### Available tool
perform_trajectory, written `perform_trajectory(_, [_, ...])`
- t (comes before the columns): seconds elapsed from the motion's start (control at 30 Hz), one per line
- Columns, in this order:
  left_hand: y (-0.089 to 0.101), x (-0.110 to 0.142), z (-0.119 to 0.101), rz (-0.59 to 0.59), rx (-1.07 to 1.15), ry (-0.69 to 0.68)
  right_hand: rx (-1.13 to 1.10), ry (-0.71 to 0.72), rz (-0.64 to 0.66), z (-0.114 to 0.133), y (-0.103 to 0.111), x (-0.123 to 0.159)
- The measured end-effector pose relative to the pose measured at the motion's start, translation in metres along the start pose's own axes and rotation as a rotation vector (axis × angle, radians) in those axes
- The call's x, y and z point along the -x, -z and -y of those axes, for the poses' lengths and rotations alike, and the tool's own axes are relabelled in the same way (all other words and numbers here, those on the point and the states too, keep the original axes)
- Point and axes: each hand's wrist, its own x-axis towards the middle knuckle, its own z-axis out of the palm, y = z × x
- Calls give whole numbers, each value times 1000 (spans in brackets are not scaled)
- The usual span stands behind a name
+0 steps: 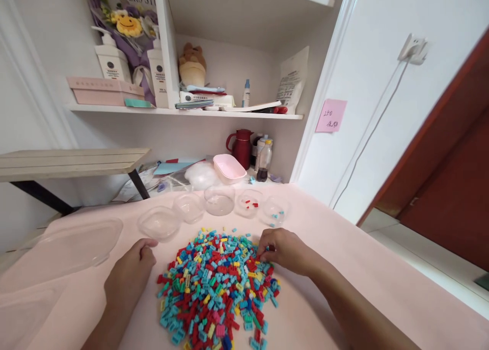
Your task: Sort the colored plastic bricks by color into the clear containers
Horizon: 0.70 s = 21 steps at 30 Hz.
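A heap of small plastic building bricks [217, 284] in red, light blue, yellow, green and dark blue spreads over the pink tabletop. At its right upper edge, my right hand [284, 250] reaches in with bent fingers pinched together among the bricks. What lies between those fingertips is hidden. My left hand [132, 273] rests on the table left of the heap, curled into a loose fist, with nothing visible in it. Behind the heap, one clear bowl [239, 212] has a few red bricks [251, 204] in it. The clear bowl [286, 217] beside it contains several light blue bricks [275, 216].
More clear containers stand in the row: a round one [219, 212], a small one [190, 220] and a wider one [158, 235]. A large clear lid or tray [76, 263] lies at left. Behind are a pink basin [229, 167], a red jug [242, 149] and a bottle [264, 162].
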Motion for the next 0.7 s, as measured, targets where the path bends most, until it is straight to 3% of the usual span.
perform_trajectory(0.13, [0, -1, 2, 5, 11, -1, -148, 7, -52, 0, 1, 0])
perform_trajectory(0.4, [0, 1, 4, 7, 49, -5, -589, -109, -137, 9, -2, -3])
perform_trajectory(0.53, [2, 4, 4, 11, 88, -8, -533, -182, -324, 13, 13, -22])
perform_trajectory(0.7, [6, 9, 2, -30, 98, -6, -278, -220, -548, 2, 38, -62])
